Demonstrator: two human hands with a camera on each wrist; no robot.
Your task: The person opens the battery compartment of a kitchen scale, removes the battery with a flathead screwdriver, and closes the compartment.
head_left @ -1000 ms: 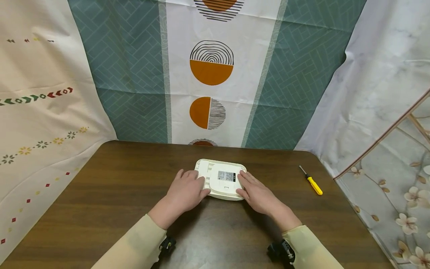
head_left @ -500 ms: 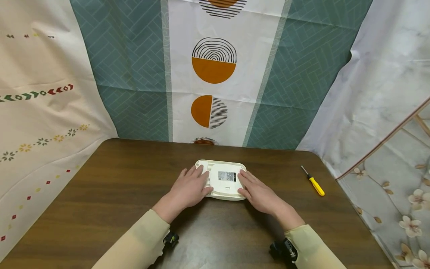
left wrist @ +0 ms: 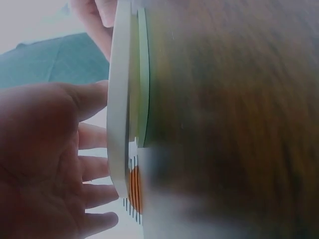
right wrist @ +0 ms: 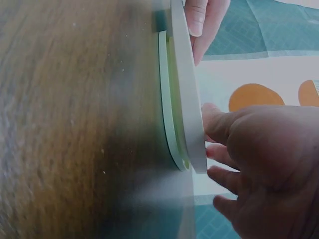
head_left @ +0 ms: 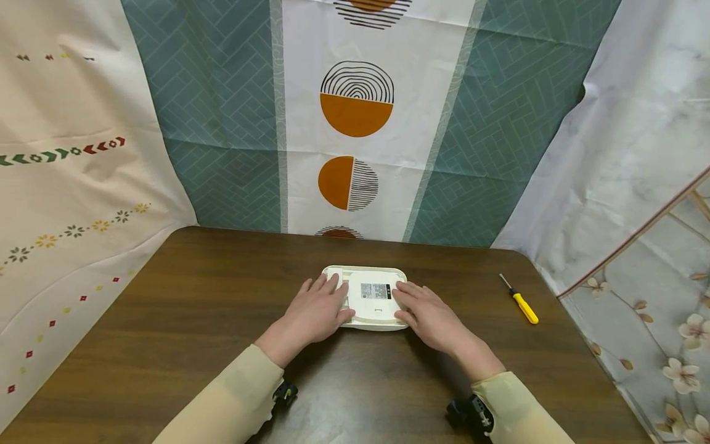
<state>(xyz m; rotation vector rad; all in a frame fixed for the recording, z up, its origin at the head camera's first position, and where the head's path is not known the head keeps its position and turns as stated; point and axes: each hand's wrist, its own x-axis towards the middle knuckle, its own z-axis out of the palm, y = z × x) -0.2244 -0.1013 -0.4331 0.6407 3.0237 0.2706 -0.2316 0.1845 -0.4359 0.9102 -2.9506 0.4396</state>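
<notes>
A flat, cream-white plastic device (head_left: 383,308) with rounded corners lies on the table, a printed label on its upward face. My left hand (head_left: 314,313) rests its fairly straight fingers on the left end, partly hiding that end. On the opposite end, the fingers of my right hand (head_left: 429,317) touch the top near the edge. In the left wrist view the device's side (left wrist: 118,104) shows an upper slab above a thinner lower layer. From the right wrist, the fingertips of my right hand (right wrist: 259,164) meet the top face of the slab.
A screwdriver (head_left: 522,308) with a yellow handle lies on the right of the brown wooden table (head_left: 183,320). Patterned cloth (head_left: 233,123) hangs behind the table's far edge, and more cloth lines both sides. A black wrist camera (head_left: 470,414) sits under each forearm.
My left hand has shifted slightly forward and right, its fingers reaching farther over the device's left end. My right hand stays in place on the device. The head view has drifted a little.
</notes>
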